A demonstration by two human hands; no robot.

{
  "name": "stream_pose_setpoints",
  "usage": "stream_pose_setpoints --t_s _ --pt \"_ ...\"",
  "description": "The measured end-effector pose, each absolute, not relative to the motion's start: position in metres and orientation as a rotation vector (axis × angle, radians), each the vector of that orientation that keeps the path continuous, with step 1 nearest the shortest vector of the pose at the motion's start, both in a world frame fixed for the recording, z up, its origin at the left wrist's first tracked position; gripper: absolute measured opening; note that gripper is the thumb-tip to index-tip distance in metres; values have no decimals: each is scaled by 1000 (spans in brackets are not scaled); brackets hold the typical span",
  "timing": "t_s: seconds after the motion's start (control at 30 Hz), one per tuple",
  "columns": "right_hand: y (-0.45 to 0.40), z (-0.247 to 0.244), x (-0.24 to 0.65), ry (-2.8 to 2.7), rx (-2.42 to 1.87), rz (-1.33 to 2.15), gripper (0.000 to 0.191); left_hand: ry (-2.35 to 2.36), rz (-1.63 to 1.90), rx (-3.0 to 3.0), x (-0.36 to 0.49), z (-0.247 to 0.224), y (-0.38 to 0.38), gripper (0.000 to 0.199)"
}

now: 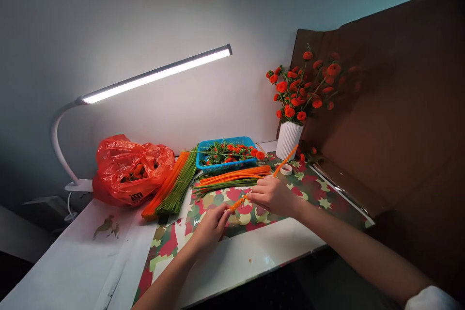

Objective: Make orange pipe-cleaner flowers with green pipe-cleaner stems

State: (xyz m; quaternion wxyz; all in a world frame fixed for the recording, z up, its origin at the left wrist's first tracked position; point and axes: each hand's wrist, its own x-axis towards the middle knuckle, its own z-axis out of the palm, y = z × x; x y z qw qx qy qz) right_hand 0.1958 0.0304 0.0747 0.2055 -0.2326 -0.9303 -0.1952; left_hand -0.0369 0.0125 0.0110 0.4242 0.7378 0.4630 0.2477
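An orange pipe cleaner stretches between my two hands above the patterned mat, its middle part looking twisted or coiled. My left hand pinches its lower left end between thumb and fingers. Farther up, my right hand has its fingers closed round the same stem, and a straight orange length sticks out above that fist toward the vase. Just behind the hands lie loose orange pipe cleaners with green ones in front of them.
A blue basket holds orange flowers and green stems. Left of it are an orange and green bundle and a red plastic bag. A white vase of orange flowers and a tape roll stand right. A lamp shines above.
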Motion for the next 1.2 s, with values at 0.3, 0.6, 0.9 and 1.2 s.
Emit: stream_pose_setpoints --t_s 0.3,0.6,0.9,1.2 --pt "26 33 198 -2264 -737 147 28 883 931 1402 -40 3 21 45" --pt "59 67 224 -2303 -917 1270 31 739 511 1505 -49 19 11 47" --pt "43 58 190 -2449 -1122 93 12 1161 712 1823 -44 12 16 41" --pt "25 29 178 -1851 -954 437 19 843 877 1313 -40 -1 20 47"
